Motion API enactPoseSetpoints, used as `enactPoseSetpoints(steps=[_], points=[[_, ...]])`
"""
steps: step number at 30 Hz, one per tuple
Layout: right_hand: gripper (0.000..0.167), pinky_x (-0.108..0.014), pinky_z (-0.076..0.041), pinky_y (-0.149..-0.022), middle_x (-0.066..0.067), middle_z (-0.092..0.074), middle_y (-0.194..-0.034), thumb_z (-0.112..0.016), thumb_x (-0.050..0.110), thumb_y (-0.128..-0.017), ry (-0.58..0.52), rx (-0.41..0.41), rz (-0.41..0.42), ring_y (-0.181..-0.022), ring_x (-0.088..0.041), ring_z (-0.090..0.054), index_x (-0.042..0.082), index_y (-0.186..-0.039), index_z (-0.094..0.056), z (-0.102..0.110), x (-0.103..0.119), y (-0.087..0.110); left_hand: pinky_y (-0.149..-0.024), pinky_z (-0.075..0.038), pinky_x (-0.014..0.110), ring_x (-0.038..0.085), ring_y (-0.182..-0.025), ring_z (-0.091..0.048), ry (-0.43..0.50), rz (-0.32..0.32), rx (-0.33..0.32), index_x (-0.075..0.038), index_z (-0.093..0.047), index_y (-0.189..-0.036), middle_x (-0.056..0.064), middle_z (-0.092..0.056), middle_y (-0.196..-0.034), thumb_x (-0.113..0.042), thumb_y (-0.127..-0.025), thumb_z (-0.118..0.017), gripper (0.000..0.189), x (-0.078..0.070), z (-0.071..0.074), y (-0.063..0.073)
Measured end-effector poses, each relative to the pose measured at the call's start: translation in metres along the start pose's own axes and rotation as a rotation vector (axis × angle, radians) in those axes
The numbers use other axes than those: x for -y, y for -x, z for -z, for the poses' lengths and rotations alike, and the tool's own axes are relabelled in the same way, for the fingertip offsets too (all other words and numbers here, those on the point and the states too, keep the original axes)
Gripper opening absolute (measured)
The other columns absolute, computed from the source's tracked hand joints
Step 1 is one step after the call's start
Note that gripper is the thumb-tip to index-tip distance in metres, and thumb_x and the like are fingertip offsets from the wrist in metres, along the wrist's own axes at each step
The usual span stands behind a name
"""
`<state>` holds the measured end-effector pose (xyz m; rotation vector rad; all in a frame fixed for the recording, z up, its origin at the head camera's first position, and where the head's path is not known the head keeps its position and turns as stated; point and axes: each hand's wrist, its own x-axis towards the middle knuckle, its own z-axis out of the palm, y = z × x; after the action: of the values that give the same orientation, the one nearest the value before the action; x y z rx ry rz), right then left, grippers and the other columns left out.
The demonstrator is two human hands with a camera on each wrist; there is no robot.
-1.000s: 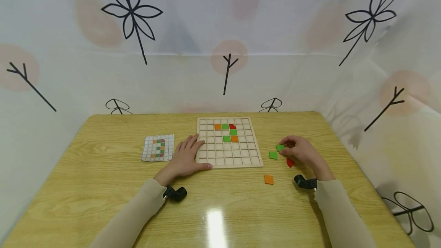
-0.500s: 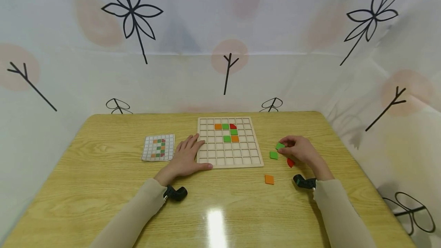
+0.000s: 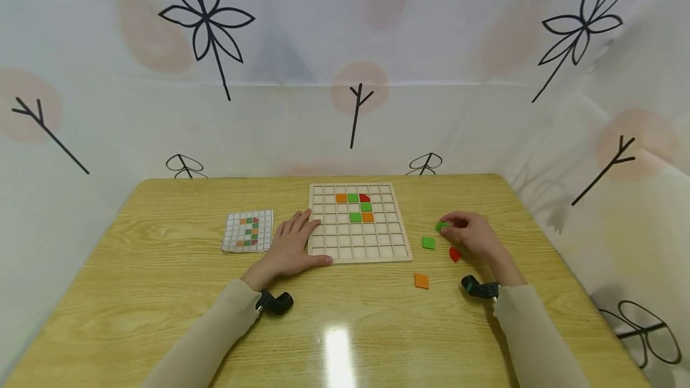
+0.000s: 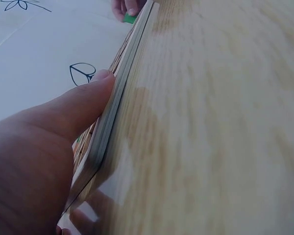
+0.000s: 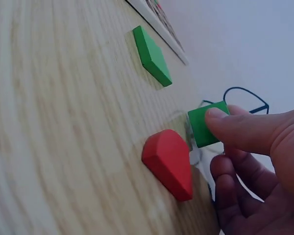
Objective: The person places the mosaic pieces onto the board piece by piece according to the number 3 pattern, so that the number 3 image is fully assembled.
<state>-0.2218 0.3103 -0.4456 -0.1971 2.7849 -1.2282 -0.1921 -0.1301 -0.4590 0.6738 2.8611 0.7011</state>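
Observation:
A pale wooden grid board [image 3: 334, 241] lies mid-table, with orange, green and red tiles in some of its squares. My left hand [image 3: 292, 249] rests on its left edge, fingers spread and thumb along the near corner; in the left wrist view the thumb [image 4: 88, 100] lies along the board's rim. Right of the board, my right hand [image 3: 471, 235] pinches a green square tile [image 5: 201, 128] between thumb and fingers, tilted up in the right wrist view. Close by on the table lie another green tile [image 3: 428, 243] and a red rounded tile [image 3: 455, 254].
An orange square tile [image 3: 421, 281] lies nearer the front, below the green one. Left of the board is a paper card [image 3: 232, 232] printed with a coloured grid pattern. Patterned white cloth [image 3: 291, 130] hangs behind the table [image 3: 178, 292].
My right hand has shifted slightly right with the green tile, and the tile's tilt has changed in its fingers. My left hand has stayed on the board.

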Motion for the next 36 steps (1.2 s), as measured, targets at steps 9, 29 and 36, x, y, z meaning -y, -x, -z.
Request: enactPoseSetpoints(steps=[9,29,36], points=[[0.027,-0.027,-0.042,-0.053,-0.014,-0.056,-0.097,-0.068,0.013,-0.096,-0.042,-0.067,0.007,-0.079,-0.024,-0.054,-0.001,-0.119,-0.066,0.003,0.008,0.001,-0.118,-0.006,0.058,0.032,-0.152,-0.002,-0.012,-0.006,0.006,-0.015,-0.032,-0.157,0.011,-0.008,-0.166,-0.067,-0.086,-0.064,0.094,0.002,-0.002,-0.001],[0.029,-0.038,-0.050,-0.079,-0.015,-0.063,-0.125,-0.069,0.019,-0.096,-0.003,-0.026,0.107,-0.103,-0.030,-0.060,0.003,-0.120,-0.071,-0.020,0.033,-0.011,-0.118,-0.006,0.058,0.032,-0.152,-0.002,-0.012,-0.001,-0.003,-0.015,-0.033,-0.157,0.011,-0.009,-0.166,-0.067,-0.086,-0.064,0.093,0.003,-0.003,-0.002],[0.029,-0.048,-0.051,-0.091,-0.016,-0.062,-0.127,-0.073,0.012,-0.092,-0.047,-0.009,0.141,-0.110,-0.033,-0.060,0.004,-0.120,-0.071,-0.033,0.047,-0.019,-0.118,-0.007,0.058,0.032,-0.152,-0.004,-0.012,0.000,-0.014,-0.015,-0.034,-0.156,0.011,-0.010,-0.166,-0.067,-0.085,-0.065,0.094,0.003,-0.003,-0.001]])
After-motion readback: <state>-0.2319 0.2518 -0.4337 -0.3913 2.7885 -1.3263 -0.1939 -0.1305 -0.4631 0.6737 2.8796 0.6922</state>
